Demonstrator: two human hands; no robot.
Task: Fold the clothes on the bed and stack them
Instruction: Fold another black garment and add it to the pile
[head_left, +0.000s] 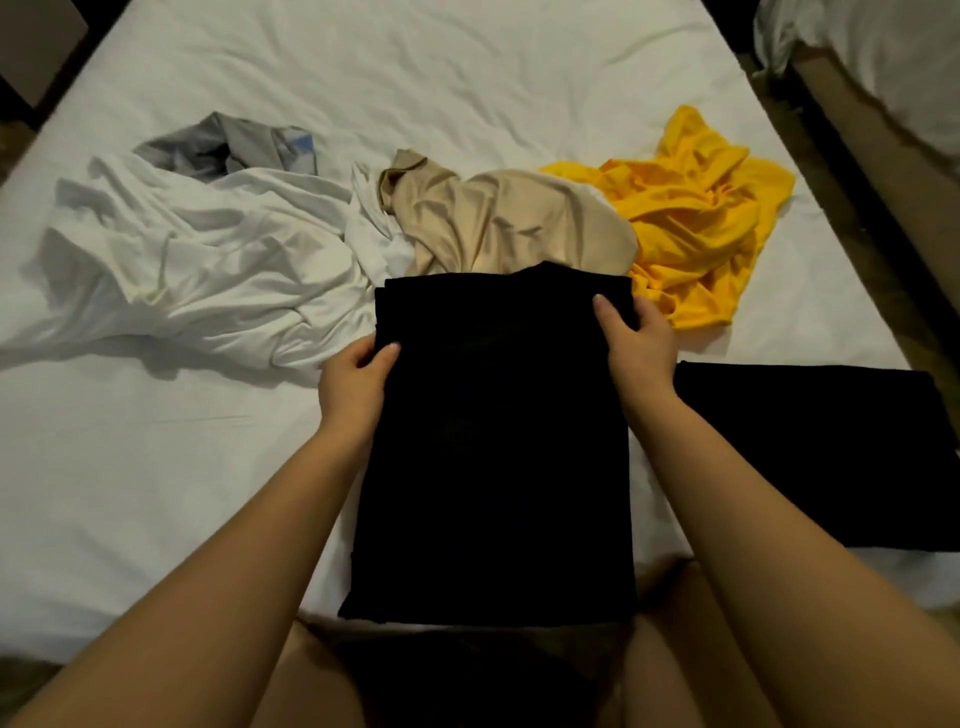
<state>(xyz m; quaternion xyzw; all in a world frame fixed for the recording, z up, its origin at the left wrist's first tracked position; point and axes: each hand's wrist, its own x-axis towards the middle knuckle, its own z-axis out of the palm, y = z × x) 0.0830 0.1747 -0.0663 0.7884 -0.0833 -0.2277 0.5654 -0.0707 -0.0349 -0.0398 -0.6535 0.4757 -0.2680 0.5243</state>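
A black garment (493, 447), folded into a long rectangle, lies on the white bed (156, 493) right in front of me. My left hand (356, 382) grips its left edge, thumb on top. My right hand (636, 340) holds the upper right edge, thumb over the cloth and fingers behind it. A second folded black garment (821, 452) lies flat to the right. Unfolded clothes sit behind: a white one (197, 260), a grey one (228, 148), a beige one (509, 223) and a yellow one (696, 213).
The bed's right edge meets a brown frame (857, 171) and a dark gap. Another white bedding pile (883, 57) shows at the top right. Bare sheet stretches across the near left and the far side of the bed.
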